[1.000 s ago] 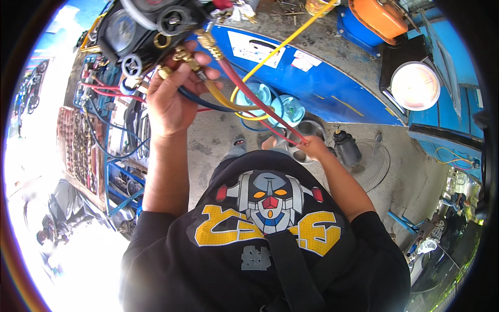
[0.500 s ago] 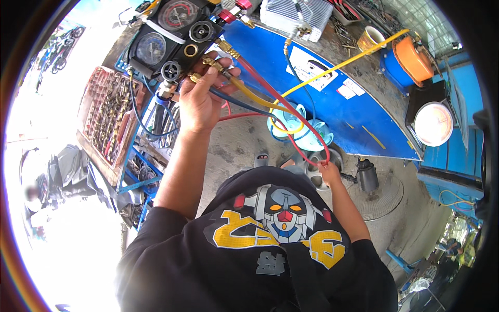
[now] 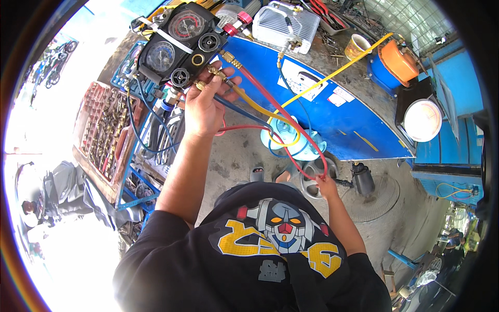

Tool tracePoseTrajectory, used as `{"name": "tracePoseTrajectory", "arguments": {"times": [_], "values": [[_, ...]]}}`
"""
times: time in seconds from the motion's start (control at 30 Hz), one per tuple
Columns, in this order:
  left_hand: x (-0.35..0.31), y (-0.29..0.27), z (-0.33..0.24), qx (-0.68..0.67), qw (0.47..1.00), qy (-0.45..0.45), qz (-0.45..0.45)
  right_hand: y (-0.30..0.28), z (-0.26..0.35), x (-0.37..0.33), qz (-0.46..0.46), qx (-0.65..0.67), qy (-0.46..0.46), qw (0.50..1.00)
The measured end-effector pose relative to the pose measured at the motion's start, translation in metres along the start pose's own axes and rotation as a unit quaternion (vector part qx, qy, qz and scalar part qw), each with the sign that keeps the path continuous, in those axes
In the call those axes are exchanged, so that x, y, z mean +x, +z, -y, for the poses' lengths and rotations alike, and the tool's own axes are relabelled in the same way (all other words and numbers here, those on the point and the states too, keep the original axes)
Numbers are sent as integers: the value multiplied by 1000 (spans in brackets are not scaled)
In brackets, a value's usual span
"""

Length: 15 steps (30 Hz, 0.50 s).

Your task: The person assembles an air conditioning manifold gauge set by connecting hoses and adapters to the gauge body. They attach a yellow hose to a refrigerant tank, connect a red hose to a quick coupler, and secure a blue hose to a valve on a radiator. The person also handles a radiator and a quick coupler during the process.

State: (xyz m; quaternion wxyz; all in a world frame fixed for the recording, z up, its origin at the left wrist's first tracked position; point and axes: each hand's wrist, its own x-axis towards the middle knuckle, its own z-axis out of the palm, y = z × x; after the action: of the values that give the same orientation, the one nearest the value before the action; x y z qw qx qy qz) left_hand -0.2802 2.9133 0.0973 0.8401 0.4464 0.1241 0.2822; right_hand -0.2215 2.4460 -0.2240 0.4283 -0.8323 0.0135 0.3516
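My left hand (image 3: 204,115) is raised to the lower side of a black manifold gauge set (image 3: 198,46) with two dials and round knobs. Its fingers and thumb close round a brass hose fitting (image 3: 214,72), where a yellow hose (image 3: 250,104) begins. Beside it a blue hose (image 3: 240,108) runs out past the same hand. From another brass connector a red hose (image 3: 262,92) slopes down to the right and bends into a loop. At the bottom of that loop my right hand (image 3: 326,187) pinches the red hose, low beside my body.
At left stands a compartment case of brass fittings (image 3: 112,125). A blue-fronted workbench (image 3: 358,122) curves across the right, carrying a silver finned part (image 3: 286,26) and an orange-and-blue container (image 3: 392,65). Turquoise gas cylinders (image 3: 306,148) and a fan (image 3: 374,200) are on the floor.
The view has shifted a little, so the gauge set and bench sit lower and more of the gauges shows. Both hands keep their holds.
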Motion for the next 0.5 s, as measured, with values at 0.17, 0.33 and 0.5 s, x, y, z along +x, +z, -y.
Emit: {"name": "tracePoseTrajectory", "arguments": {"times": [0.17, 0.33, 0.5], "values": [[2, 4, 6, -6, 999, -3, 34, 6, -10, -14, -13, 41, 20, 999], [5, 8, 11, 4, 1000, -12, 18, 6, -7, -24, -18, 31, 14, 999], [11, 10, 14, -2, 1000, -3, 23, 2, -5, -23, -30, 18, 18, 999]]}}
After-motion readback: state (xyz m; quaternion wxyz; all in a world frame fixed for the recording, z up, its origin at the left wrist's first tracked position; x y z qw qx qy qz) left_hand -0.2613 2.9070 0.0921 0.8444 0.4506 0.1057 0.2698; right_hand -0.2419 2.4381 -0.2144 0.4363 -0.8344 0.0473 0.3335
